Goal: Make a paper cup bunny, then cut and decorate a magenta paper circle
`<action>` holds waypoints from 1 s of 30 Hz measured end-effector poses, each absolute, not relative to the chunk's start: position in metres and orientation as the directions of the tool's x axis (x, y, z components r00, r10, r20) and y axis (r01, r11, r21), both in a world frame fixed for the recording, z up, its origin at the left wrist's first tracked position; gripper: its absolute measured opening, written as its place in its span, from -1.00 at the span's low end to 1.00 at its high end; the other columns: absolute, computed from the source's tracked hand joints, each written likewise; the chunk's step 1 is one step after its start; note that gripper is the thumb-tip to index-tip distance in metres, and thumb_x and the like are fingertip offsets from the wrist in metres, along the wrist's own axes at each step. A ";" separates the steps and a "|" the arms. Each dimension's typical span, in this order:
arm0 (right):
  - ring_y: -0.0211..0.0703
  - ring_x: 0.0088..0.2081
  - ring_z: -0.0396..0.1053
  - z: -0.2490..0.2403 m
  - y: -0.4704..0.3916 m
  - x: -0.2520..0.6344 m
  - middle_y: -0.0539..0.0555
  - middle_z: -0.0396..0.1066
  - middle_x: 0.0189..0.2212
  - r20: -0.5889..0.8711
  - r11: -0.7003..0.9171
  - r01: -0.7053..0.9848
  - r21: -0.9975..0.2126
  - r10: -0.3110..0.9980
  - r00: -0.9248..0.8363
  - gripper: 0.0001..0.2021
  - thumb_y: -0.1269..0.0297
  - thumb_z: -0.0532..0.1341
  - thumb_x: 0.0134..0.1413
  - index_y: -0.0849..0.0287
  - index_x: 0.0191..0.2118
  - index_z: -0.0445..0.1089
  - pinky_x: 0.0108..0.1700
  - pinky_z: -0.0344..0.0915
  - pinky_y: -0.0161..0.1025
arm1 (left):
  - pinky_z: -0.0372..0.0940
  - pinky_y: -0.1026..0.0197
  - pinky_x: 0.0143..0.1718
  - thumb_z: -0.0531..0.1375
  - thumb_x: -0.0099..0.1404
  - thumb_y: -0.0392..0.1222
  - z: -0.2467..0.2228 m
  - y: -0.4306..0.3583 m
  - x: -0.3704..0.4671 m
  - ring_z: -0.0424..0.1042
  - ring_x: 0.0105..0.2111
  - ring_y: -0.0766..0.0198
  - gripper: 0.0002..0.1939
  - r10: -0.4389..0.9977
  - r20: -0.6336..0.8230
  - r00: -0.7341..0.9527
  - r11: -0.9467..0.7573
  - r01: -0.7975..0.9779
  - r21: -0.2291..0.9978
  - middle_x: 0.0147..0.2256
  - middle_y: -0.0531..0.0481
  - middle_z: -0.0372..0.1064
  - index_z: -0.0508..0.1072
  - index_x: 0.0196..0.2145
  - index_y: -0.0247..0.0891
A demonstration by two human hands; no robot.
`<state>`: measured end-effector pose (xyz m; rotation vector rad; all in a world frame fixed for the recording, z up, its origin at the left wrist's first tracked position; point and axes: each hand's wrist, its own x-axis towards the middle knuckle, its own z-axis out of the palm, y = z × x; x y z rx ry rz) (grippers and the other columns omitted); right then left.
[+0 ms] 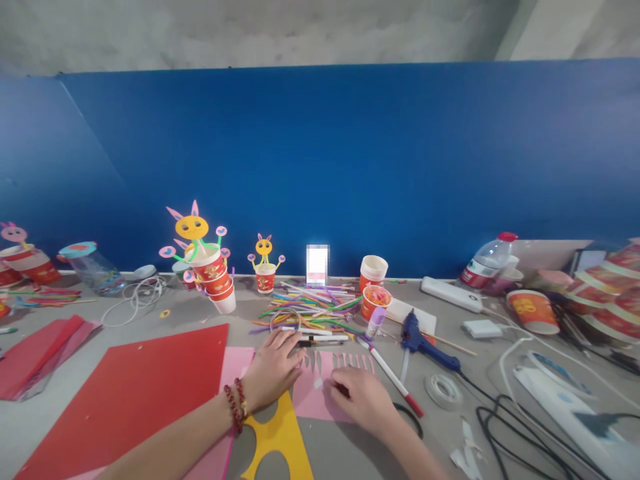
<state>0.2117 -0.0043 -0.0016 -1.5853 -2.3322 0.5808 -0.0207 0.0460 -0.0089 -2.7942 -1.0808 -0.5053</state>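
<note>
A pink sheet (315,395) with petal-shaped cuts along its top edge lies on the grey table between my hands. My left hand (276,365), with a red bead bracelet at the wrist, rests palm down over its left edge, fingers spread and nothing seen in them. On the sheet's right part lies my right hand (361,397) with its fingers curled; whatever they hold, if anything, is hidden. Below my left hand is a yellow sheet (291,437) with round cut-outs. A large red sheet (150,387) lies at the left, over pink paper.
Colored pipe cleaners (320,303) lie behind my hands. Decorated cup figures (210,267) stand back left. To the right are a red-capped marker (395,375), a blue glue gun (425,347), a tape roll (443,391), black cables (505,427) and a bottle (487,261).
</note>
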 end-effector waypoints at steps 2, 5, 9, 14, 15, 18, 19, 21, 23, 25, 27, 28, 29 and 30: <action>-0.14 -0.33 0.43 -0.002 -0.005 0.210 0.01 0.51 -0.40 0.001 0.317 0.819 -0.478 0.933 -0.360 -0.85 0.32 0.12 0.13 0.09 -0.33 0.44 -0.33 0.11 -0.33 | 0.07 -0.17 0.22 0.13 0.35 -0.19 -0.008 0.045 -0.022 0.18 0.17 0.01 -0.72 0.638 0.338 0.691 -0.741 0.671 0.028 0.16 -0.14 0.27 0.42 0.00 -0.16; -0.14 -0.33 0.44 -0.002 -0.005 0.208 -0.01 0.52 -0.39 0.009 0.307 0.812 -0.496 0.937 -0.349 -0.86 0.24 0.15 0.15 0.06 -0.24 0.44 -0.33 0.12 -0.33 | 0.08 -0.16 0.22 0.12 0.36 -0.16 -0.004 0.043 -0.023 0.16 0.19 0.00 -0.68 0.618 0.327 0.715 -0.764 0.644 0.034 0.20 -0.14 0.22 0.40 0.05 -0.16; -0.12 -0.30 0.45 -0.002 -0.004 0.209 0.01 0.54 -0.36 -0.004 0.297 0.806 -0.512 0.937 -0.348 -0.84 0.21 0.13 0.18 0.05 -0.21 0.45 -0.33 0.13 -0.33 | 0.08 -0.16 0.22 0.05 0.40 -0.20 0.006 0.043 -0.032 0.14 0.19 0.01 -0.71 0.619 0.297 0.727 -0.775 0.627 0.079 0.19 -0.13 0.22 0.42 0.03 -0.16; -0.09 -0.29 0.46 -0.002 -0.003 0.211 0.02 0.55 -0.33 -0.024 0.291 0.797 -0.530 0.934 -0.357 -0.80 0.15 0.13 0.19 0.04 -0.17 0.45 -0.33 0.13 -0.31 | 0.16 -0.02 0.15 0.12 0.32 -0.28 0.025 0.040 -0.059 0.22 0.10 0.07 -0.73 0.622 0.252 0.742 -0.783 0.574 0.240 0.07 -0.07 0.34 0.43 -0.03 -0.13; -0.09 -0.29 0.46 -0.002 -0.003 0.212 0.02 0.54 -0.34 -0.028 0.292 0.798 -0.527 0.933 -0.359 -0.80 0.14 0.13 0.19 0.04 -0.17 0.44 -0.34 0.13 -0.31 | 0.17 0.00 0.14 0.16 0.30 -0.24 0.027 0.037 -0.064 0.24 0.08 0.08 -0.75 0.593 0.201 0.780 -0.799 0.541 0.261 0.04 -0.05 0.35 0.44 -0.06 -0.11; -0.10 -0.33 0.45 -0.002 -0.003 0.213 0.00 0.52 -0.40 -0.034 0.299 0.798 -0.523 0.928 -0.370 -0.80 0.13 0.12 0.20 0.04 -0.18 0.44 -0.36 0.12 -0.31 | 0.15 -0.02 0.12 0.30 0.17 -0.02 0.029 0.025 -0.073 0.26 0.03 0.01 -0.57 0.527 0.054 0.848 -0.827 0.497 0.263 0.01 -0.08 0.33 0.40 -0.01 -0.12; -0.11 -0.33 0.44 -0.001 -0.003 0.213 0.00 0.52 -0.40 -0.033 0.302 0.795 -0.526 0.927 -0.374 -0.80 0.13 0.11 0.20 0.03 -0.18 0.44 -0.35 0.12 -0.31 | 0.13 -0.04 0.13 0.32 0.13 0.04 0.028 0.022 -0.074 0.25 0.03 -0.02 -0.48 0.516 0.025 0.856 -0.833 0.495 0.247 0.02 -0.11 0.31 0.37 0.03 -0.13; -0.12 -0.33 0.44 0.000 -0.003 0.213 -0.01 0.52 -0.39 -0.030 0.299 0.794 -0.530 0.929 -0.370 -0.80 0.14 0.11 0.20 0.03 -0.19 0.44 -0.34 0.12 -0.31 | 0.08 -0.08 0.14 0.32 0.11 0.09 0.026 0.017 -0.074 0.24 0.04 -0.05 -0.39 0.501 -0.009 0.865 -0.843 0.491 0.220 0.04 -0.15 0.29 0.33 0.08 -0.13; -0.12 -0.32 0.44 0.001 -0.003 0.212 0.00 0.53 -0.38 -0.027 0.295 0.795 -0.530 0.931 -0.364 -0.80 0.14 0.11 0.20 0.03 -0.18 0.44 -0.34 0.13 -0.32 | 0.06 -0.06 0.14 0.31 0.13 0.08 0.025 0.017 -0.073 0.23 0.04 -0.04 -0.41 0.491 -0.024 0.871 -0.847 0.484 0.218 0.05 -0.14 0.27 0.32 0.08 -0.12; -0.12 -0.32 0.45 0.001 -0.003 0.212 -0.01 0.53 -0.38 -0.028 0.294 0.799 -0.525 0.932 -0.361 -0.81 0.15 0.11 0.20 0.03 -0.18 0.44 -0.34 0.12 -0.32 | 0.08 -0.04 0.11 0.32 0.12 0.07 0.025 0.019 -0.070 0.24 0.03 -0.04 -0.41 0.481 -0.032 0.876 -0.852 0.476 0.219 0.05 -0.15 0.26 0.32 0.07 -0.14; -0.12 -0.32 0.45 0.000 -0.002 0.212 -0.01 0.52 -0.39 -0.031 0.298 0.802 -0.518 0.930 -0.366 -0.82 0.17 0.12 0.19 0.03 -0.19 0.44 -0.35 0.12 -0.32 | 0.11 -0.03 0.09 0.33 0.10 0.07 0.027 0.023 -0.067 0.25 0.00 -0.04 -0.41 0.462 -0.045 0.885 -0.864 0.462 0.200 0.03 -0.15 0.27 0.32 0.04 -0.15; -0.12 -0.33 0.44 0.000 -0.002 0.212 -0.01 0.52 -0.39 -0.033 0.299 0.803 -0.515 0.930 -0.367 -0.82 0.16 0.12 0.19 0.04 -0.19 0.44 -0.35 0.12 -0.32 | 0.12 -0.03 0.08 0.34 0.08 0.08 0.028 0.025 -0.065 0.26 -0.01 -0.05 -0.41 0.450 -0.055 0.891 -0.873 0.452 0.186 0.02 -0.16 0.28 0.33 0.02 -0.16; -0.12 -0.34 0.44 0.000 -0.002 0.212 -0.01 0.52 -0.40 -0.036 0.298 0.804 -0.514 0.930 -0.367 -0.81 0.15 0.12 0.19 0.04 -0.20 0.44 -0.35 0.12 -0.32 | 0.14 -0.03 0.06 0.35 0.06 0.09 0.028 0.026 -0.063 0.27 -0.02 -0.05 -0.42 0.438 -0.065 0.896 -0.880 0.443 0.170 -0.01 -0.15 0.29 0.34 -0.02 -0.17; -0.13 -0.34 0.44 0.000 -0.001 0.212 -0.01 0.52 -0.40 -0.040 0.295 0.804 -0.517 0.930 -0.366 -0.81 0.14 0.12 0.19 0.04 -0.20 0.43 -0.36 0.12 -0.32 | 0.16 -0.02 0.04 0.37 0.04 0.09 0.029 0.028 -0.061 0.27 -0.04 -0.05 -0.43 0.430 -0.073 0.900 -0.886 0.436 0.156 -0.03 -0.15 0.30 0.35 -0.06 -0.19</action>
